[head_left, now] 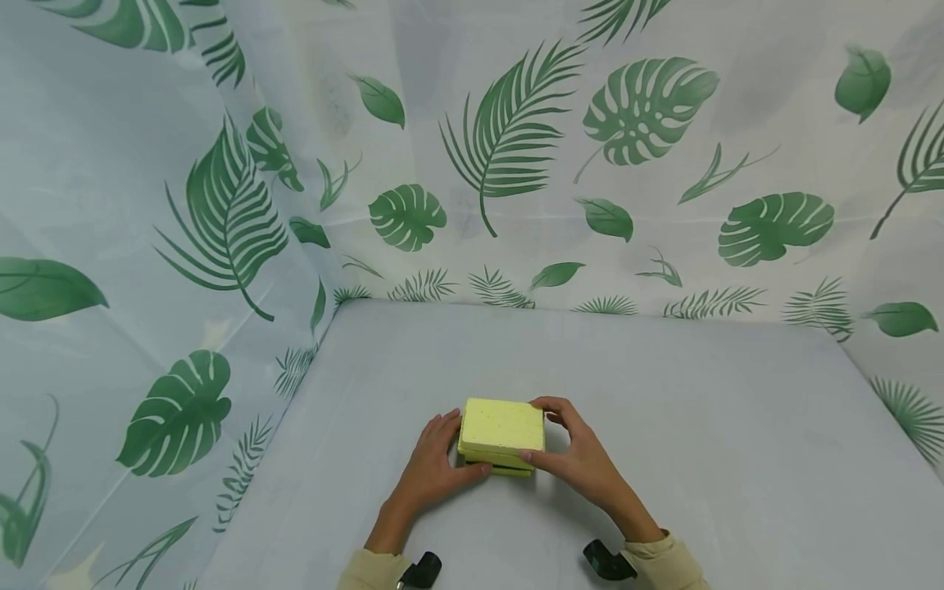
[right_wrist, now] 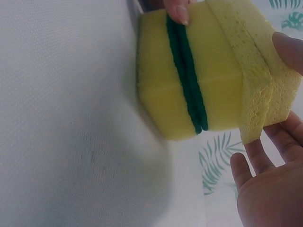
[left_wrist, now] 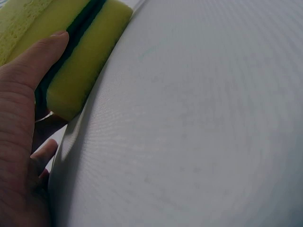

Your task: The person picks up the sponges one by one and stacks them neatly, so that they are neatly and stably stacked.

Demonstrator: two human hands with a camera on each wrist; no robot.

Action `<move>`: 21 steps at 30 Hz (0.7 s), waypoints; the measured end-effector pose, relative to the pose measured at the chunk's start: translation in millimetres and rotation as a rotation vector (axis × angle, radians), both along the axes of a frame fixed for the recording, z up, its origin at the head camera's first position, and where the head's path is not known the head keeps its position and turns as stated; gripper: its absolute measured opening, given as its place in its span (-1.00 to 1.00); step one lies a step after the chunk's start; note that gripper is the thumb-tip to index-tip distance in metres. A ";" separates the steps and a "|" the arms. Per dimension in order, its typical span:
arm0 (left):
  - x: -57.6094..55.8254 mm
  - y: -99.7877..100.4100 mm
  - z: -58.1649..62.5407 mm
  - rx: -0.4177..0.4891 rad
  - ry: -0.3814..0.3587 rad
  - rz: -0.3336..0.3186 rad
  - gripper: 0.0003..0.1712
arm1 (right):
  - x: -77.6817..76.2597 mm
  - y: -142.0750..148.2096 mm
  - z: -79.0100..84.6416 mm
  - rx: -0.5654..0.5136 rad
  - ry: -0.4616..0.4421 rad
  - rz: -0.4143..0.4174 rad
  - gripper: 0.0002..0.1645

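Note:
A stack of yellow sponges stands on the table, with a pale, porous sponge (head_left: 503, 422) on top. Lower down, two thicker sponges meet at their dark green scouring layers (right_wrist: 189, 85); the bottom sponge (left_wrist: 92, 66) rests on the table. My left hand (head_left: 433, 467) grips the stack's left side, its thumb across the near face by the green seam. At the right, my right hand (head_left: 583, 459) holds the top sponge between the thumb on the near edge and fingers at the far corner. In the right wrist view the upper pale sponges sit slightly askew.
The light grey table (head_left: 701, 426) extends around the stack. White sheeting with green leaf prints (head_left: 649, 246) rises behind and at both sides. Dark wrist-worn devices (head_left: 608, 561) sit by both cuffs.

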State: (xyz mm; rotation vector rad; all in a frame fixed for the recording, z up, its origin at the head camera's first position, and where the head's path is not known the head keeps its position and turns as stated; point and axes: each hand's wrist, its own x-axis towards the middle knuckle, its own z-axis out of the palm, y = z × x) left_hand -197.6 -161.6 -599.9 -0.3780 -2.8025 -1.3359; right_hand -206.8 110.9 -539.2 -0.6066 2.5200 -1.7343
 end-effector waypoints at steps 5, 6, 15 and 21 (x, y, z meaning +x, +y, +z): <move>-0.1 0.5 0.9 0.001 -0.010 0.002 0.07 | -0.3 0.5 -1.3 -0.003 0.006 -0.001 -0.14; -0.2 0.5 0.9 -0.001 -0.011 0.001 0.08 | -0.5 0.5 -1.5 -0.002 0.009 0.000 -0.14; -0.2 0.4 1.0 0.004 -0.014 0.000 0.08 | -0.4 0.6 -1.9 0.007 0.012 0.004 -0.12; 0.0 1.0 2.5 0.015 -0.019 0.000 0.09 | 0.4 0.7 -2.9 0.015 0.005 0.008 -0.08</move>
